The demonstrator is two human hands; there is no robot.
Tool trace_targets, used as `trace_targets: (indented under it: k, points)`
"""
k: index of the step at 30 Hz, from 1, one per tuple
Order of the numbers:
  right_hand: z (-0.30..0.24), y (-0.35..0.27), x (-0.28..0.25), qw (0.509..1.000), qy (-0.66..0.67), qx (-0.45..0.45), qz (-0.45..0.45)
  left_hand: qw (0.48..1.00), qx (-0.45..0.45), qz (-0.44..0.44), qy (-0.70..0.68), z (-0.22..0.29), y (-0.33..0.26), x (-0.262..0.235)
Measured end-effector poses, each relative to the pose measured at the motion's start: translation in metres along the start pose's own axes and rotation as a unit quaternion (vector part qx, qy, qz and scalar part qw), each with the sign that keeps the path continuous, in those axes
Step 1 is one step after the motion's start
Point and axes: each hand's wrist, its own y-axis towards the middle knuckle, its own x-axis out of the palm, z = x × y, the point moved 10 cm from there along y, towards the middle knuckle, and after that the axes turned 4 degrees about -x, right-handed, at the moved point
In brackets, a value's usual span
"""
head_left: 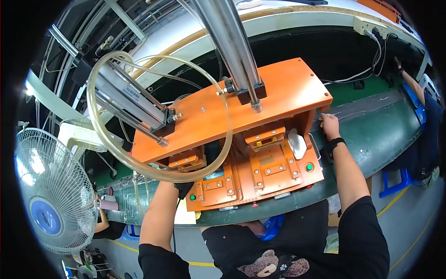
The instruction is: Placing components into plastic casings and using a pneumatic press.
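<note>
An orange two-station press (274, 93) with upright metal cylinders stands before me. My right hand (330, 124), with a black band at the wrist, is at the press's right side, its fingers curled; what they hold, if anything, is hidden. My left forearm (160, 209) reaches to the left side of the press, where the hose and press top hide the fingers. A black band or cloth (184, 189) shows at that wrist. A crumpled white piece (297, 145) lies in the right station. Green buttons (309, 167) sit on the base.
A thick clear hose (95, 107) loops across the press front. At left stands a white fan (51, 200). The green conveyor belt (371, 125) runs beneath the press. Another person's arm (411, 79) shows at far right. A power strip (369, 27) is on the back shelf.
</note>
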Motion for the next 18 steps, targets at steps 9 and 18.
trace_targets:
  k: [9,18]
  points:
    - [-0.005,-0.002,0.002,0.999,-0.031,0.012,-0.023,0.933,-0.113,-0.213,-0.269,0.029,-0.031,-0.012]
    - [-0.002,0.002,-0.007,0.999,-0.043,-0.002,-0.015,0.944,-0.108,-0.146,-0.275,0.049,-0.049,-0.043]
